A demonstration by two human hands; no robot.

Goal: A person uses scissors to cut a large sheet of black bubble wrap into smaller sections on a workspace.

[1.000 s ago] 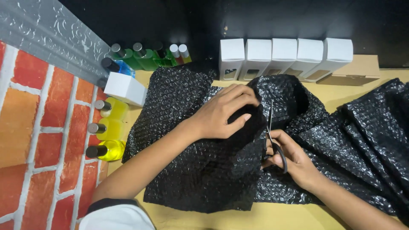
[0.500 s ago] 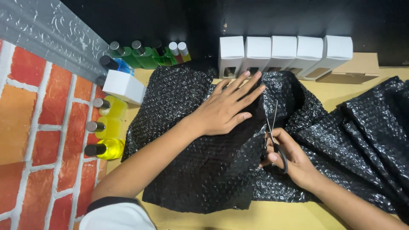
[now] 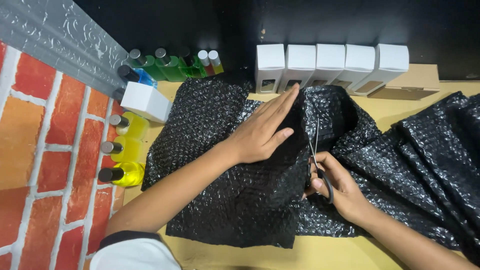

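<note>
Bottles hold yellow liquid; left hand flat on wrap, right hand grips scissors

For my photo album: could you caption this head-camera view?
Left hand flat on black bubble wrap while right hand works scissors along it.

Black bubble wrap runs off right edge; scissors handles hidden
</note>
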